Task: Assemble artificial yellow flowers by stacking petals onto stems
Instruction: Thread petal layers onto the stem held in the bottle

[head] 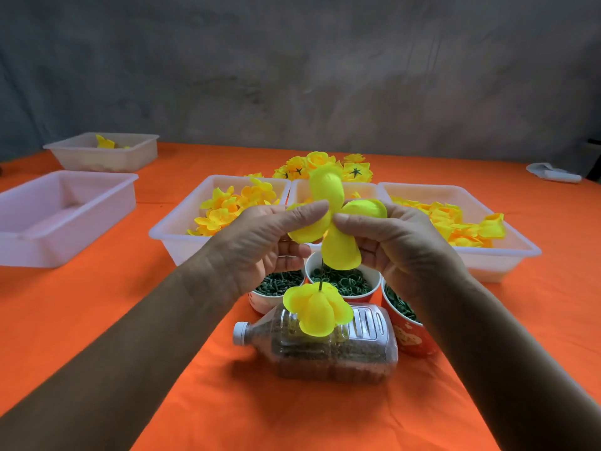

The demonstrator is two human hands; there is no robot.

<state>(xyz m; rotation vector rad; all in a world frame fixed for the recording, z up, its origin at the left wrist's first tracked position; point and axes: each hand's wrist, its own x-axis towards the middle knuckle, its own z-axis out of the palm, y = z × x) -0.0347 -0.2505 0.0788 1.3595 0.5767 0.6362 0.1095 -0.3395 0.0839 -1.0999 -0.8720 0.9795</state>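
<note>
Threading a petal layer onto the stem

We pinch a four-lobed petal piece (331, 219) between both thumbs, left hand (263, 245) and right hand (400, 242), above the cups. One petal cluster (317, 309) already sits lower on the thin stem (322, 278). Finished flowers (325, 166) lie behind the trays (169, 236), which hold many loose petals, so much work remains.

Nothing in front of me carries words or numbers I can read. The red cup (410, 336) by my right wrist has a pale yellow print on its side — perhaps a decoration rather than lettering — too blurred to make out. The bottle (328, 346) bears no label.
</note>
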